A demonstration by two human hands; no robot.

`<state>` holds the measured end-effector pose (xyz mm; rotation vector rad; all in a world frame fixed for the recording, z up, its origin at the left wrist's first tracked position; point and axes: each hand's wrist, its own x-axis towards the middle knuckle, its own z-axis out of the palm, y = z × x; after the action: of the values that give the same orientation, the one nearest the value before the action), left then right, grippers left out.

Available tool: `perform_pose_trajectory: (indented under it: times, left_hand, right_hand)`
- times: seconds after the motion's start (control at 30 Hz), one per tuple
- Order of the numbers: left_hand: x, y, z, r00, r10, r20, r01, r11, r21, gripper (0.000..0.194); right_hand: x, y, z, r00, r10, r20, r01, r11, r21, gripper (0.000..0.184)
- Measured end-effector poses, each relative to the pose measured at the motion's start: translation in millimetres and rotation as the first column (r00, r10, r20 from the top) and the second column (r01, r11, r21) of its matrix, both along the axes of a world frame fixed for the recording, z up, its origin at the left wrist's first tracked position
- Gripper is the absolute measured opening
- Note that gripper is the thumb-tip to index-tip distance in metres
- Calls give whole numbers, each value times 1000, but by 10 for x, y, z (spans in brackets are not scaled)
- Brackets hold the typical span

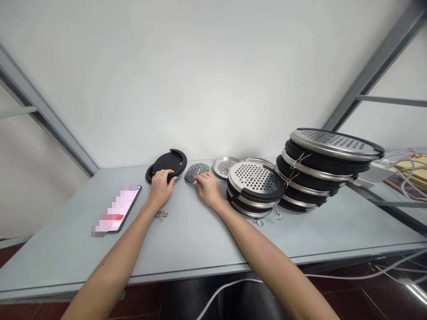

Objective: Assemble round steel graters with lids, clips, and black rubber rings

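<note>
Left hand (162, 186) grips black holder (171, 162), tilted over another holder (149, 175), both by wall (200, 89). Right hand (209, 190): fingertips on disc (199, 168) just right, can't tell if gripping. Phone (124, 209) far left; 2 stacks (256, 178) right.

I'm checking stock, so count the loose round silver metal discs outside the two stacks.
3 visible: a textured silver disc at the right hand, a perforated silver disc beside it, and a half-covered silver disc behind the shorter black-and-silver stack. More may be hidden.
</note>
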<state>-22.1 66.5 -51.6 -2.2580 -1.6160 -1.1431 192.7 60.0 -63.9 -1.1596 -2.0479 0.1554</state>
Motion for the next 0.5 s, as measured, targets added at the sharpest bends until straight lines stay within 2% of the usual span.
perform_pose_trajectory:
  times: [0.23,0.5]
  left_hand:
    - [-40,56,-65,999,-28,-36,26,998,-60,16]
    - [-68,54,-69,996,35,-84,-46,990,-133,17]
  right_hand:
    - [-66,174,-18,998,-60,6,60,993,-97,23]
    - [-70,148,-28,999,-45,19,47,992,-114,26]
